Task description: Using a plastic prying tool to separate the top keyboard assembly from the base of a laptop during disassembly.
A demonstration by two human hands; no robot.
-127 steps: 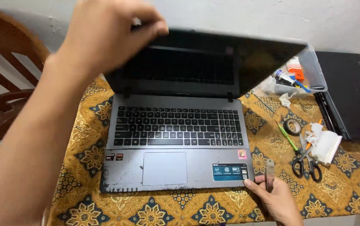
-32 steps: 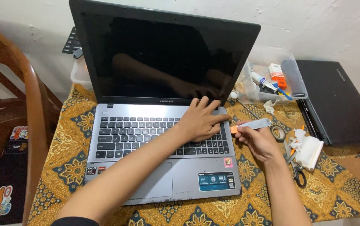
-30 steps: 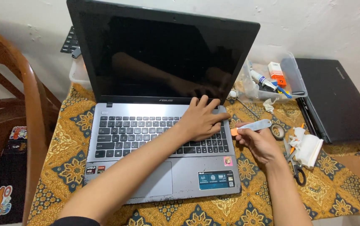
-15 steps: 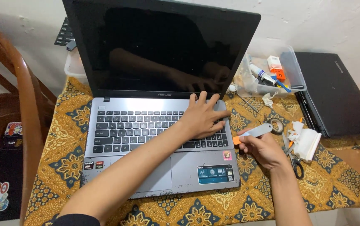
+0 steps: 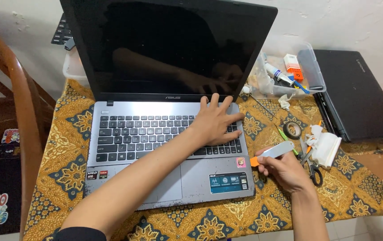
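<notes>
An open grey laptop (image 5: 124, 178) with a dark screen stands on a yellow patterned cloth (image 5: 62, 165). My left hand (image 5: 216, 122) lies flat, fingers spread, on the right end of the keyboard. My right hand (image 5: 285, 169) is beside the laptop's right edge and grips a small silver pry tool (image 5: 274, 152) with an orange tip that points toward the laptop's side.
Right of the laptop lie black scissors (image 5: 312, 168), a tape roll (image 5: 294, 130), a crumpled white tissue (image 5: 326, 145) and a closed black laptop (image 5: 356, 98). A clear plastic box (image 5: 285, 73) with small items stands behind them. A wooden chair (image 5: 17, 120) is at the left.
The lid went from half shut to fully open. Over the last second my left hand stayed on the keyboard while my right hand drew the pry tool slightly down along the laptop's right side.
</notes>
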